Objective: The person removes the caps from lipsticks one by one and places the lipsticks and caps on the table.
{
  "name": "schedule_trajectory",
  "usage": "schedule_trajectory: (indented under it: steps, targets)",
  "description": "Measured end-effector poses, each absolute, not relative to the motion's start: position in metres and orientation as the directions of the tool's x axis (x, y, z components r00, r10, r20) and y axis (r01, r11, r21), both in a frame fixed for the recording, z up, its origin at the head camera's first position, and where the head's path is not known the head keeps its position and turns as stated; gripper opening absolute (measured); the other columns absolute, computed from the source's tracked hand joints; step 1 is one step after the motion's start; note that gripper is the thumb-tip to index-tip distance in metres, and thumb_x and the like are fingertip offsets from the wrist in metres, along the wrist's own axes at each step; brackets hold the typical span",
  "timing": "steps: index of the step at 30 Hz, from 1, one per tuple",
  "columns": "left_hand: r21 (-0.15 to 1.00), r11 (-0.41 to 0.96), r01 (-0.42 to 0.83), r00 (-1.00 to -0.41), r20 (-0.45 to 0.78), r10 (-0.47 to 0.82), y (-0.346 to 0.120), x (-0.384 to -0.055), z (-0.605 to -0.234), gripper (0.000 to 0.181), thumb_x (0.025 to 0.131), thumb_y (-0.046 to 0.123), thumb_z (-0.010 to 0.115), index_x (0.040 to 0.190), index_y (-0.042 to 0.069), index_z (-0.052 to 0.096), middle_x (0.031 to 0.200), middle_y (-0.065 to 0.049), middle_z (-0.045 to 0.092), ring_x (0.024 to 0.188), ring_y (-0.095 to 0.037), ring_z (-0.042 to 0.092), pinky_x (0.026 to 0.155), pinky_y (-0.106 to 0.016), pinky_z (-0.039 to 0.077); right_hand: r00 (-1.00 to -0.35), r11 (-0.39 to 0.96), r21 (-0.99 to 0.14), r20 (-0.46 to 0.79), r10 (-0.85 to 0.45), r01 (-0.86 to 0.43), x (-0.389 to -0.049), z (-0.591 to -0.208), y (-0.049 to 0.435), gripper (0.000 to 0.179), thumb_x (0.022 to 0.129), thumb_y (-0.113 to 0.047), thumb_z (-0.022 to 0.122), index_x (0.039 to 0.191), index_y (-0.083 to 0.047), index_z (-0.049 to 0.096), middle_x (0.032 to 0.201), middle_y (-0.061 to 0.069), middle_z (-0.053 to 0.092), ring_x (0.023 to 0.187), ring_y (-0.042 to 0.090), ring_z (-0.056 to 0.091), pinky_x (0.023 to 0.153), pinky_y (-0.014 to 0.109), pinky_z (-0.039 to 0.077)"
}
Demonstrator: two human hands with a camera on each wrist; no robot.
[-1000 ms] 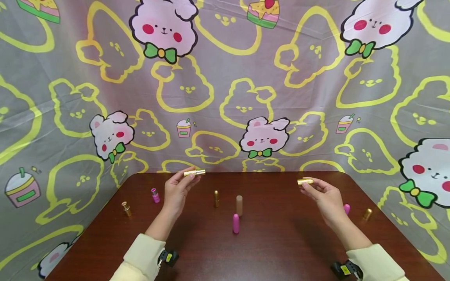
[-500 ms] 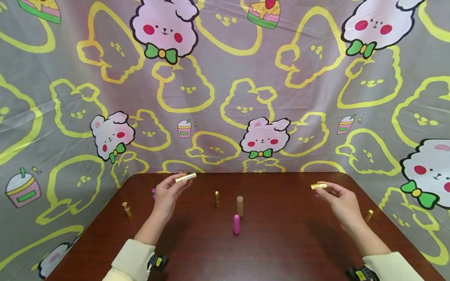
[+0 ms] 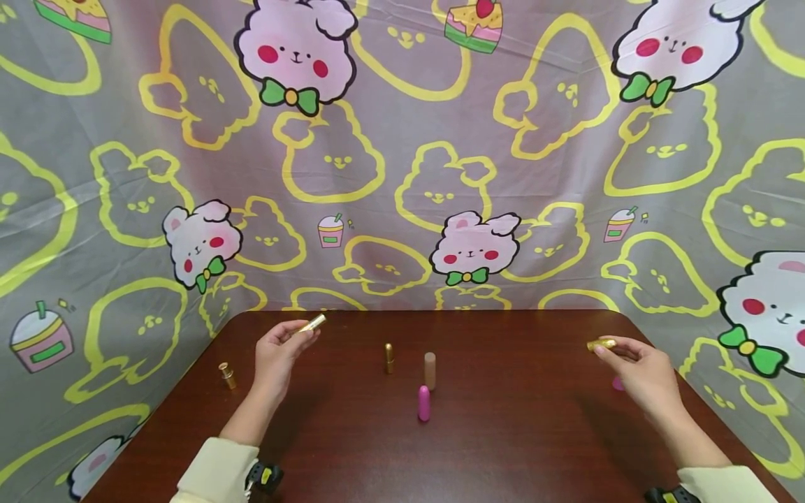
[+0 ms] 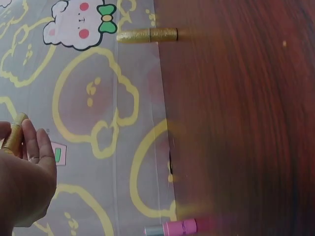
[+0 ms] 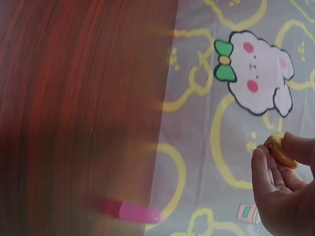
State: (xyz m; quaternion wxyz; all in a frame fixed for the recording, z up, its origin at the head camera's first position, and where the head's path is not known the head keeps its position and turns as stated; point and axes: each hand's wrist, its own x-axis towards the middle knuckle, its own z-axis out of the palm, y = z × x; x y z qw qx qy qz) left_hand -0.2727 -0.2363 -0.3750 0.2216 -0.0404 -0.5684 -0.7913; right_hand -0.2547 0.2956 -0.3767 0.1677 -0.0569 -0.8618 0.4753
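Four gold pieces, three pink and one tan can be counted: two gold ones are held in the air, the others stand on the dark reddish-brown wooden worktop (image 3: 490,447). The landmark is the slim gold tube with a rounded top (image 3: 388,358). To its left, the left hand (image 3: 274,360) has a narrow grip, pinching one shiny gold cylinder with a pale end (image 3: 313,323), tilted upward. Well to its right, the right hand (image 3: 650,376) also has a narrow grip, pinching one short shiny gold cylinder (image 3: 602,344).

Just right of the landmark and nearer the person stands one matte tan cylinder (image 3: 430,370); nearer still, one glossy pink round-topped tube (image 3: 424,405). Well to the left is one gold stepped tube base (image 3: 227,376); also left, one pink tube base with a silver top (image 4: 179,227), hidden in the head view. Well to the right, behind the right hand, is one pink rounded cap (image 5: 140,214). All these cases look opaque; their contents cannot be told.
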Motion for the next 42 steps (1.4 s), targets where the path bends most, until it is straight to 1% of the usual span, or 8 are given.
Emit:
schedule_trajectory:
  steps: [5, 9, 16, 19, 23, 27, 31, 42]
  targets:
    - [0.905, -0.240, 0.352, -0.905, 0.264, -0.334, -0.246, -0.270, -0.376, 0.013, 0.085, -0.015, 0.063, 0.090, -0.003, 0.066, 0.078, -0.005, 0.071, 0.073, -0.013, 0.071, 0.075, -0.028, 0.056, -0.917, 0.637, -0.770, 0.280, 0.284, -0.038, -0.253, -0.379, 0.308, 0.052, 0.091, -0.037, 0.068, 0.116, 0.008, 0.063, 0.095, 0.016, 0.071, 0.066, -0.006, 0.053, 0.056, 0.021, 0.045]
    - [0.938, -0.167, 0.305, -0.903, 0.228, -0.365, -0.251, -0.268, -0.375, 0.012, 0.084, -0.010, 0.067, 0.094, -0.004, 0.064, 0.077, -0.001, 0.071, 0.076, -0.012, 0.071, 0.073, -0.024, 0.055, -0.913, 0.665, -0.747, 0.276, 0.301, -0.006, -0.254, -0.380, 0.318, 0.053, 0.091, -0.035, 0.068, 0.116, 0.012, 0.061, 0.099, 0.025, 0.069, 0.069, -0.008, 0.051, 0.055, 0.019, 0.045]
    - [0.981, 0.057, 0.188, -0.886, 0.194, -0.421, -0.262, -0.272, -0.376, 0.032, 0.085, 0.001, 0.071, 0.114, -0.006, 0.060, 0.082, 0.014, 0.069, 0.074, -0.002, 0.063, 0.058, -0.020, 0.045, -0.906, 0.705, -0.706, 0.253, 0.339, 0.066, -0.257, -0.379, 0.333, 0.050, 0.091, -0.031, 0.069, 0.113, 0.014, 0.061, 0.102, 0.031, 0.065, 0.089, 0.040, 0.062, 0.052, 0.024, 0.046]
    - [0.980, 0.070, 0.186, -0.885, 0.198, -0.420, -0.266, -0.273, -0.378, 0.037, 0.085, -0.003, 0.070, 0.119, -0.008, 0.057, 0.083, 0.014, 0.067, 0.073, -0.001, 0.061, 0.058, -0.019, 0.047, -0.900, 0.740, -0.668, 0.276, 0.338, 0.074, -0.257, -0.381, 0.339, 0.048, 0.090, -0.026, 0.071, 0.110, 0.016, 0.060, 0.100, 0.033, 0.065, 0.091, 0.046, 0.062, 0.052, 0.027, 0.047]
    - [0.980, 0.085, 0.181, -0.886, 0.200, -0.419, -0.271, -0.273, -0.381, 0.039, 0.085, -0.005, 0.070, 0.122, -0.009, 0.056, 0.084, 0.014, 0.064, 0.075, 0.000, 0.061, 0.060, -0.018, 0.050, -0.897, 0.800, -0.597, 0.318, 0.308, 0.063, -0.255, -0.383, 0.347, 0.043, 0.089, -0.022, 0.071, 0.103, 0.017, 0.061, 0.090, 0.032, 0.066, 0.079, 0.044, 0.063, 0.051, 0.033, 0.046]
    - [0.981, 0.114, 0.155, -0.883, 0.189, -0.429, -0.277, -0.273, -0.384, 0.042, 0.084, -0.006, 0.070, 0.125, -0.008, 0.059, 0.087, 0.011, 0.064, 0.070, -0.003, 0.062, 0.061, -0.018, 0.052, -0.902, 0.849, -0.528, 0.351, 0.251, 0.031, -0.253, -0.386, 0.354, 0.033, 0.088, -0.021, 0.071, 0.090, 0.012, 0.065, 0.069, 0.015, 0.066, 0.066, 0.032, 0.058, 0.052, 0.035, 0.040]
    - [0.980, 0.155, 0.126, -0.884, 0.182, -0.431, -0.283, -0.273, -0.387, 0.043, 0.085, -0.003, 0.070, 0.126, -0.009, 0.059, 0.086, 0.007, 0.067, 0.065, -0.003, 0.063, 0.062, -0.016, 0.051, -0.915, 0.874, -0.486, 0.344, 0.209, 0.017, -0.252, -0.390, 0.361, 0.028, 0.087, -0.020, 0.071, 0.080, 0.006, 0.066, 0.060, 0.003, 0.063, 0.062, 0.027, 0.054, 0.053, 0.035, 0.037]
    - [0.941, 0.335, 0.048, -0.839, 0.220, -0.497, -0.298, -0.274, -0.401, 0.034, 0.088, 0.004, 0.070, 0.118, -0.009, 0.064, 0.101, -0.020, 0.069, 0.069, 0.006, 0.057, 0.063, -0.014, 0.050, -0.965, 0.885, -0.461, 0.195, 0.173, 0.066, -0.253, -0.401, 0.373, 0.030, 0.085, -0.020, 0.071, 0.084, 0.009, 0.066, 0.070, 0.013, 0.063, 0.067, 0.032, 0.053, 0.054, 0.037, 0.039]
